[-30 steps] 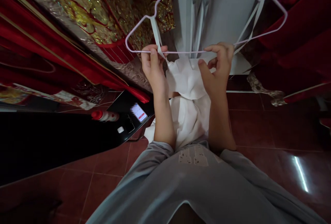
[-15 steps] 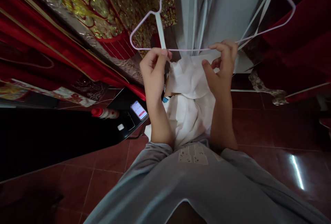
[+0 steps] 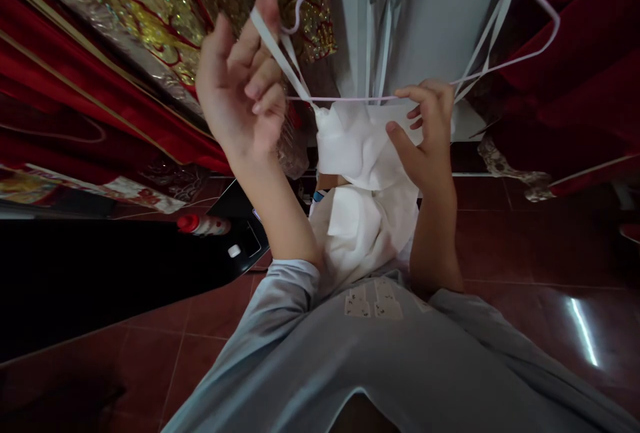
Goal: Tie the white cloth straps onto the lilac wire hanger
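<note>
My left hand [image 3: 245, 80] is raised at the left end of a pale pink clothes hanger [image 3: 357, 98]. A thin white strap [image 3: 281, 58] is hooked over its fingertips and stretched to the top corner of a white garment [image 3: 350, 143]; the other fingers are loosely curled. Fingers of my right hand [image 3: 430, 133] bend over the hanger's bottom bar, the thumb held apart below. Another white strap [image 3: 493, 40] loops over the hanger's right shoulder. The garment hangs in folds below the bar, against my front. My left hand hides part of the hanger's left end.
Red and gold sequined clothing [image 3: 165, 13] hangs at the left, dark red fabric [image 3: 595, 53] at the right. On a black tabletop [image 3: 125, 273] are a red-capped bottle [image 3: 203, 223] and a small white case [image 3: 233, 251]. A grey panel [image 3: 445, 13] stands behind the hanger.
My left hand has moved up and left from the bar, drawing the white strap out into a loop off the hanger's left side. My right hand stays at the bar.
</note>
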`<state>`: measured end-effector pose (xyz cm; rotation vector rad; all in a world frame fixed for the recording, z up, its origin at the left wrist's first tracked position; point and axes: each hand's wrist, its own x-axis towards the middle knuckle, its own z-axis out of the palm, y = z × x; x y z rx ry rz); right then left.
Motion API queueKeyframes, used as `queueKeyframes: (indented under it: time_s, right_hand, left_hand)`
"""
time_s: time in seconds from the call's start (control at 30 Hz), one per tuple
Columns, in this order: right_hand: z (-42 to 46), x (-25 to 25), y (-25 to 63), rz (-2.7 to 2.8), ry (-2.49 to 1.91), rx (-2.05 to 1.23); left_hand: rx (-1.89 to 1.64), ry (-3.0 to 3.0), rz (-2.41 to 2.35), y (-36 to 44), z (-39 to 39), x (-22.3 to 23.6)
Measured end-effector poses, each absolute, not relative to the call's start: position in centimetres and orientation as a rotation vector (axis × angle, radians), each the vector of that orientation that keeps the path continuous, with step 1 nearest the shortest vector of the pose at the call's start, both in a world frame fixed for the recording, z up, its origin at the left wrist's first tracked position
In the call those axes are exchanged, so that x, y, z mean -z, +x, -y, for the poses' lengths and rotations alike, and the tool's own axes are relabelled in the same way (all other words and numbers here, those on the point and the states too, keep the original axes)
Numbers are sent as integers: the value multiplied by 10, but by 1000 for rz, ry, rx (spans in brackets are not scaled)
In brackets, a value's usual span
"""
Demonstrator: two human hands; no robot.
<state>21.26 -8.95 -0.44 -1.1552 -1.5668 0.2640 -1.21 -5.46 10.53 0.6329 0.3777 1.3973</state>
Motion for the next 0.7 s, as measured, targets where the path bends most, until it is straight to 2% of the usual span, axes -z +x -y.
queueKeyframes:
  time_s: [0.17,0.33,0.53,0.7]
  right_hand:
    - [91,2,216,1532,-1190,-255]
    - [89,5,211,1519,-1111,-259]
    - [88,7,205,1502,-1102,-295]
    - [92,7,211,1511,-1058,-295]
  left_hand:
    - [-1764,720,-600,-30,57,-72]
    - [-1751,953,-964,-37,60,-33]
    - [-1575,1087,-692,7,62,-18]
    - [-1640,1122,-638,33,60,-13]
